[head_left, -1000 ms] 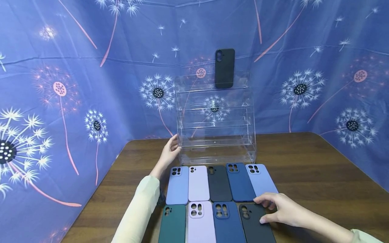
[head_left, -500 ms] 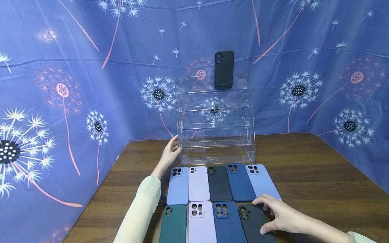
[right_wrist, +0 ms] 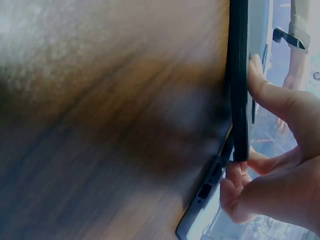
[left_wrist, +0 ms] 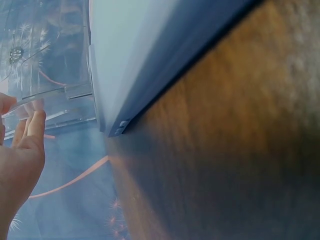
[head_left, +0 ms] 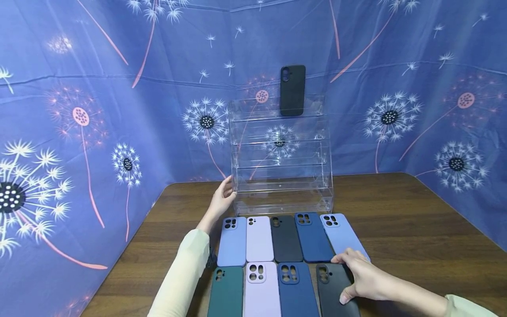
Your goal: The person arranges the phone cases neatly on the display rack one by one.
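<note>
My right hand (head_left: 366,279) holds a black phone case (head_left: 334,290) at the right end of the near row, thumb on its back and fingers at its top edge. In the right wrist view the same black case (right_wrist: 240,100) appears edge-on, thumb and fingers pinching it. At the back, my left hand (head_left: 221,200) grips the lower left side of a clear tiered display rack (head_left: 281,190); the left wrist view also shows that hand (left_wrist: 22,160) on the clear plastic. Another black phone case (head_left: 292,90) stands upright on the rack's top tier.
Across the far row lie light blue (head_left: 231,242), lilac (head_left: 259,240), black (head_left: 286,240), dark blue (head_left: 314,237) and light blue cases (head_left: 342,233). Nearer are green (head_left: 225,293), lilac (head_left: 262,297) and dark blue cases (head_left: 298,295). Patterned blue fabric (head_left: 178,44) hangs behind the wooden table (head_left: 396,207).
The right hand has taken hold of the near black case, which has shifted slightly right, away from the dark blue case beside it. The left hand keeps its place on the rack.
</note>
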### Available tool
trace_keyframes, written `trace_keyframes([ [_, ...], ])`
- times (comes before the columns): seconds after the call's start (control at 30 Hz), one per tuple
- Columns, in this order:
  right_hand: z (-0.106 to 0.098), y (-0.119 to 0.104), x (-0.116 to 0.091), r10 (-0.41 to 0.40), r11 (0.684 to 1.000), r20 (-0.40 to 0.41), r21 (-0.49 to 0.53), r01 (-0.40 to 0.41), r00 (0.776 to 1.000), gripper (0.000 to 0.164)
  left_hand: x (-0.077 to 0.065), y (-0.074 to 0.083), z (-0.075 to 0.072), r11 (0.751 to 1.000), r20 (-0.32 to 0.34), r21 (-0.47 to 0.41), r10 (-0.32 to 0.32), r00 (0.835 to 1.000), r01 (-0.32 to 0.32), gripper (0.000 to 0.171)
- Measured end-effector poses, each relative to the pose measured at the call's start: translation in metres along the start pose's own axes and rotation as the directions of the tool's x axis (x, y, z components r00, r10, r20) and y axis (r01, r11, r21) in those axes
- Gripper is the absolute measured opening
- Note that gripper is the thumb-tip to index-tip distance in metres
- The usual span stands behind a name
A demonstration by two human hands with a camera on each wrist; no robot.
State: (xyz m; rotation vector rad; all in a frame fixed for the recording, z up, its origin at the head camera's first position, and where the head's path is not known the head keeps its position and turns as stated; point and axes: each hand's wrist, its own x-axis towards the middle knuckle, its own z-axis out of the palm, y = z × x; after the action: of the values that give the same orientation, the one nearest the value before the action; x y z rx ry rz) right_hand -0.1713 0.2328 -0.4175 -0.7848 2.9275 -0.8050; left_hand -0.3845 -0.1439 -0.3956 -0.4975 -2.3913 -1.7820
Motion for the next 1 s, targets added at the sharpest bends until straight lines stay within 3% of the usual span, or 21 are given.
trace_keyframes([
  [0.07,-0.002,0.001,0.0,-0.001,0.999,0.008,0.053,0.001,1.0,0.073,-0.006,0.012,-0.001,1.0,0.014,0.004,0.0,1.0,0.0,0.062],
  [0.17,-0.002,0.006,0.001,-0.078,0.982,-0.021,0.169,0.08,0.997,0.068,-0.011,0.024,-0.002,1.0,0.025,0.013,-0.002,1.0,0.002,0.062],
  [0.3,-0.008,0.011,0.004,-0.152,0.904,0.002,0.403,0.139,0.988,0.064,-0.002,0.007,-0.002,1.0,0.014,-0.01,-0.001,1.0,0.001,0.063],
  [0.37,-0.014,0.01,0.005,-0.113,0.876,0.041,0.475,0.08,0.993,0.065,0.002,-0.002,-0.001,1.0,0.002,-0.016,0.0,1.0,0.0,0.063],
  [0.43,-0.019,0.009,0.005,-0.041,0.869,0.074,0.495,-0.001,0.996,0.066,0.004,-0.008,0.0,1.0,-0.006,-0.017,0.001,1.0,-0.001,0.063],
  [0.6,-0.024,0.008,0.007,0.043,0.942,0.012,0.332,-0.044,0.999,0.064,0.002,-0.01,0.003,1.0,-0.015,-0.001,-0.002,1.0,0.002,0.063],
  [0.77,-0.024,0.01,0.008,0.03,0.908,0.023,0.418,-0.037,0.999,0.06,0.003,-0.013,0.005,1.0,-0.01,-0.021,-0.005,1.0,0.005,0.062],
  [0.83,-0.024,0.011,0.009,0.042,0.876,0.048,0.479,-0.06,0.998,0.058,0.004,-0.015,0.005,1.0,-0.011,-0.022,0.001,1.0,-0.001,0.062],
  [1.0,-0.029,0.008,0.013,0.103,0.838,0.062,0.531,-0.121,0.993,0.059,0.005,-0.016,0.004,1.0,-0.023,-0.021,0.007,1.0,-0.007,0.062],
])
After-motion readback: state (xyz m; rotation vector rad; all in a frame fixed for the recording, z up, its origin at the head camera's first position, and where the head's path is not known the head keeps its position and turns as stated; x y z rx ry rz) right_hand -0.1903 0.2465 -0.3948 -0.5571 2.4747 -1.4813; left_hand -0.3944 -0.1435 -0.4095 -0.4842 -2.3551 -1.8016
